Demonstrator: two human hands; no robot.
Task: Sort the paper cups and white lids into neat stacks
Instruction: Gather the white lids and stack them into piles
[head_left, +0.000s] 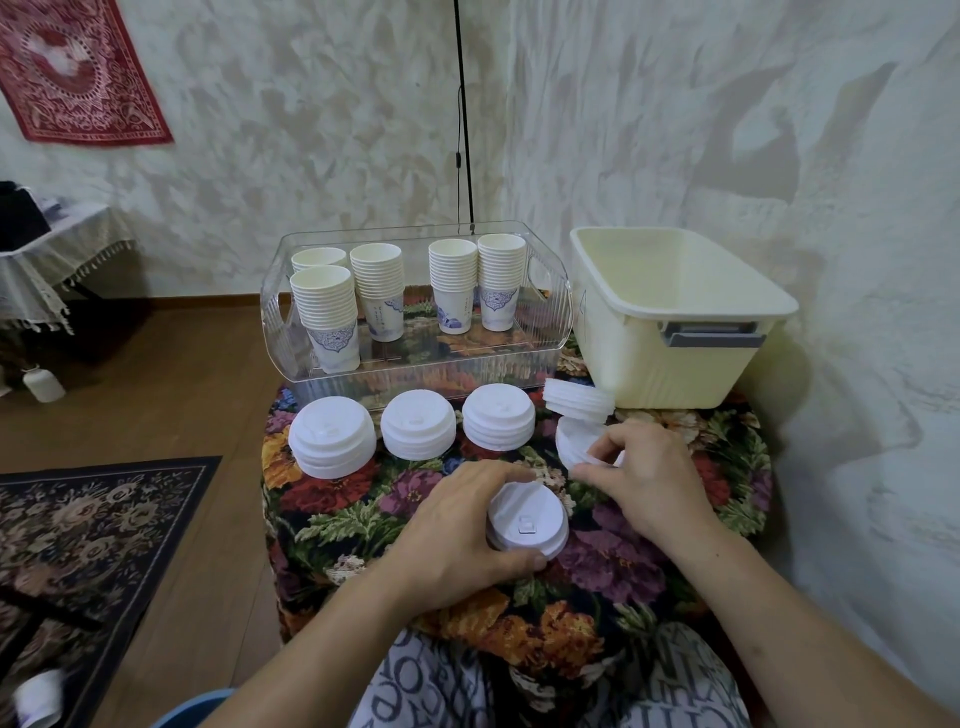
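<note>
At lower centre of the frame the left hand (457, 530) curls around a short lid stack (527, 522), thumb under its near edge and fingers over its far edge, so it is grasping that stack just above the floral cloth (363, 519) covering the counter. To the right of it, the right hand (644, 478) pinches the near rim of a loose lid pile (571, 441) between thumb and fingertips; the pile lies flat on the cloth at centre right. Just above that pile, a tilted lid stack (577, 401) leans against the lower left corner of the cream bin (675, 312), which stands in the right part of the frame.

Across the middle of the frame, three more lid stacks sit in a row on the cloth, apart from one another: the left stack (332, 436), the middle stack (418, 423) and the right stack (498, 415). Behind them, in the upper centre, a clear tray (550, 312) holds the cups in upright nested stacks: two at its left end, one behind the other (327, 317), a third (378, 291) just right of them, and two more side by side (478, 283) toward its right end.

A dark patterned rug (93, 530) lies on the wooden floor at lower left.
</note>
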